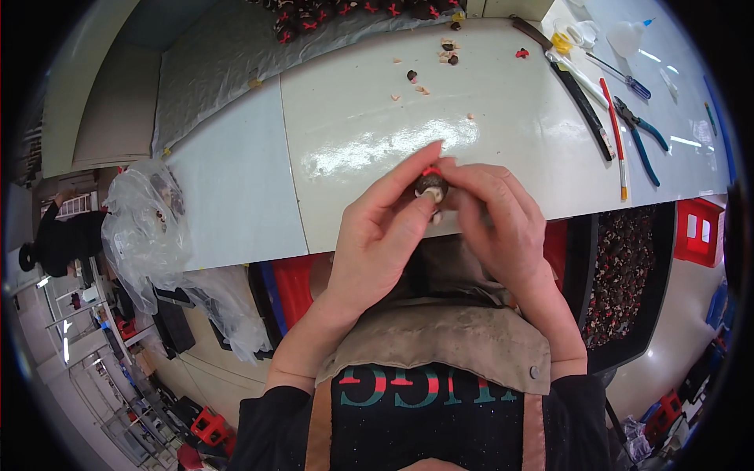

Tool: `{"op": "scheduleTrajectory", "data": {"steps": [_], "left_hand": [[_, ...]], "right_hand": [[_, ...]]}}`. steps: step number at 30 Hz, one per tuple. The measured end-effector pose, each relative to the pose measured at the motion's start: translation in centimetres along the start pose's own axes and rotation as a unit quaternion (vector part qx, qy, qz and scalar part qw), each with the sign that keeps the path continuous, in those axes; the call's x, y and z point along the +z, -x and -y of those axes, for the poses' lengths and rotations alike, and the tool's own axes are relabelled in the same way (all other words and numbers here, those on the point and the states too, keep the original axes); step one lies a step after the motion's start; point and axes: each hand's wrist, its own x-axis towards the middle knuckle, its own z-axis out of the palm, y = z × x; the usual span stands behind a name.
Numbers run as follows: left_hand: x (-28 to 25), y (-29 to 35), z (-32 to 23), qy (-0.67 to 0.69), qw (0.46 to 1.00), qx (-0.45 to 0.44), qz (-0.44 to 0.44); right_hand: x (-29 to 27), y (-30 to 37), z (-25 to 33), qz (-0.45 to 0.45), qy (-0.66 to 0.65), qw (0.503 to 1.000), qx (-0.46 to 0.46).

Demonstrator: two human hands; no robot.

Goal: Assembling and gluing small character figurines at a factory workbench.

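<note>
Close to the table's near edge, my left hand (381, 235) and my right hand (504, 216) come together around a small figurine (431, 185). It has a dark brown top, a red bow and a pale lower part. The left thumb presses on the pale part while the left fingers lie along its far side. My right fingers are curled and pinch it from the right, though their tips are partly hidden. Farther up the table lie small dark pieces (411, 76) with beige scraps (422, 90), and a little red bow (522, 53).
On the right are a black-handled tool (581, 110), a red brush (615, 133), pliers (646, 145), a screwdriver (628, 81) and a squeeze bottle (626, 38). Rows of bowed figures (345, 12) stand behind. A black bin (653, 314) holds small parts. Left: plastic bag (141, 235), another person (67, 239).
</note>
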Motion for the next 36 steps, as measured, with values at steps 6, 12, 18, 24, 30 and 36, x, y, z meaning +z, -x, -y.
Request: {"op": "scheduleTrajectory", "data": {"steps": [6, 12, 18, 24, 30, 36], "left_hand": [[-0.1, 0.0, 0.0, 0.03, 0.999, -0.012, 0.01], [-0.6, 0.0, 0.5, 0.033, 0.999, -0.003, 0.014], [-0.1, 0.0, 0.9, -0.006, 1.0, 0.023, 0.013], [0.2, -0.1, 0.8, -0.047, 0.999, 0.01, 0.019], [0.7, -0.1, 0.3, -0.004, 1.0, -0.021, 0.001], [1.0, 0.1, 0.3, -0.056, 0.998, 0.001, -0.002]], "right_hand": [[-0.2, -0.2, -0.3, -0.013, -0.005, 0.999, -0.04], [-0.4, -0.3, 0.3, 0.022, -0.084, 0.995, 0.038], [-0.6, -0.4, 0.1, 0.046, -0.093, 0.993, 0.051], [-0.3, -0.4, 0.3, 0.048, -0.049, 0.997, 0.044], [-1.0, -0.8, 0.3, 0.074, -0.071, 0.992, 0.076], [-2.0, -1.6, 0.0, 0.12, -0.158, 0.966, 0.167]]}}
